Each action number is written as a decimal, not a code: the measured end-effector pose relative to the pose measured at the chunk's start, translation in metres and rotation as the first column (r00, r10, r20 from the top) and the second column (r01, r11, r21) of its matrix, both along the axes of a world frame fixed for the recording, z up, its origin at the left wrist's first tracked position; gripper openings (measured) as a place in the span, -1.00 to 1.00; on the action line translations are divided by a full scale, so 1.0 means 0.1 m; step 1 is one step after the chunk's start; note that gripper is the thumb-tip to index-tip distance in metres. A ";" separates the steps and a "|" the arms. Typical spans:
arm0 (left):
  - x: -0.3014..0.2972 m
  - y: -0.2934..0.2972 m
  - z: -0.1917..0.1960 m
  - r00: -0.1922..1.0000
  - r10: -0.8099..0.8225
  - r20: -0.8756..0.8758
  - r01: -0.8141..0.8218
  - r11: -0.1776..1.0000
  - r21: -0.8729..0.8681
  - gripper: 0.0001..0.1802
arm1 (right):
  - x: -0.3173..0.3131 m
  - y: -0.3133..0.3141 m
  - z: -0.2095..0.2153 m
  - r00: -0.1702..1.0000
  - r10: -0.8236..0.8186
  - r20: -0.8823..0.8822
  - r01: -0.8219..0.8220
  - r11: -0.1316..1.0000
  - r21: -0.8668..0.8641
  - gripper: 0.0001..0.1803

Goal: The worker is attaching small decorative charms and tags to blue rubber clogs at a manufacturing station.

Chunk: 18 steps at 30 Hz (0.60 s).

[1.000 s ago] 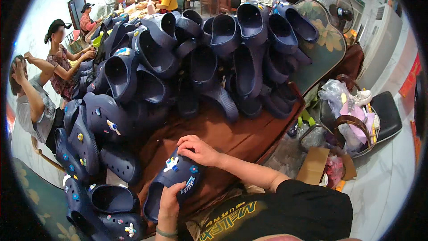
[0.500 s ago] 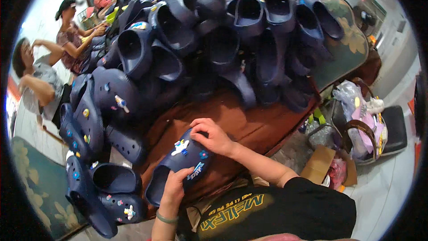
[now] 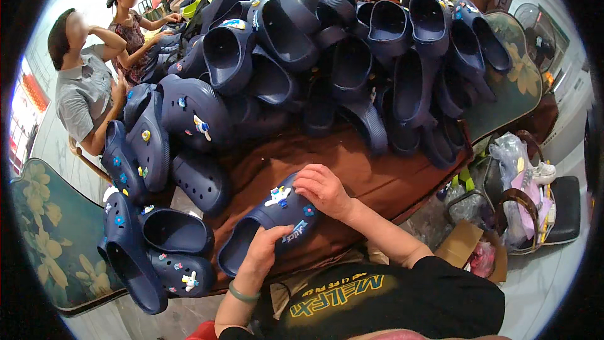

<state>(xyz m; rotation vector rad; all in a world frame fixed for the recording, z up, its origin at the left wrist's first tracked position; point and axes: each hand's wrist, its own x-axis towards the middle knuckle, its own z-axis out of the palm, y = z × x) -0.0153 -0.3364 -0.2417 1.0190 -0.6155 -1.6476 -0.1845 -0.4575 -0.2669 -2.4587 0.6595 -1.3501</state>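
A navy clog (image 3: 267, 214) with round holes lies tilted over the brown cloth in front of me. It carries a white cartoon-figure charm (image 3: 277, 197), a small blue flower charm (image 3: 309, 210) and a light-blue lettered charm (image 3: 294, 232). My left hand (image 3: 263, 249) grips its near side, thumb on the upper beside the lettered charm, other fingers hidden underneath. At the toe end, my right hand (image 3: 323, 190) has its fingers bent and pressed together against the upper. Whatever is beneath those fingertips cannot be seen.
Navy clogs (image 3: 286, 31) are heaped across the far side of the brown-covered table (image 3: 371, 192). Several charm-decorated clogs (image 3: 179, 230) stand at the left. Right of the table are a bag of plastic-wrapped items (image 3: 513, 182) and a cardboard box (image 3: 462, 245). People (image 3: 85, 88) sit at the far left.
The whole view has shifted, so the table and clogs appear farther right. My left hand keeps its hold, and my right hand stays at the clog's toe with its fingers slightly rearranged.
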 end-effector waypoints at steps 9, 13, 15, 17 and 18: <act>0.02 0.00 -0.04 0.999 0.012 -0.048 -0.013 1.000 -0.021 -0.56 | -0.09 -0.07 0.08 0.999 0.036 0.013 -0.037 0.997 0.071 -0.75; 0.00 0.03 -0.04 0.999 -0.008 -0.037 0.008 1.000 -0.016 -0.55 | -0.10 0.00 0.06 0.991 -0.126 0.037 0.125 0.992 0.032 -0.78; 0.01 0.03 -0.05 0.998 -0.017 -0.057 0.016 1.000 -0.017 -0.54 | -0.08 0.04 0.05 0.992 -0.127 0.022 0.127 0.992 0.011 -0.79; 0.02 0.02 -0.09 0.996 -0.021 -0.081 0.021 1.000 0.002 -0.52 | -0.07 0.04 0.03 0.992 -0.116 -0.048 0.112 0.991 -0.076 -0.82; 0.04 -0.01 -0.13 0.996 -0.016 -0.083 0.018 1.000 0.015 -0.49 | -0.09 -0.01 0.00 0.995 -0.098 -0.018 0.097 0.994 -0.052 -0.82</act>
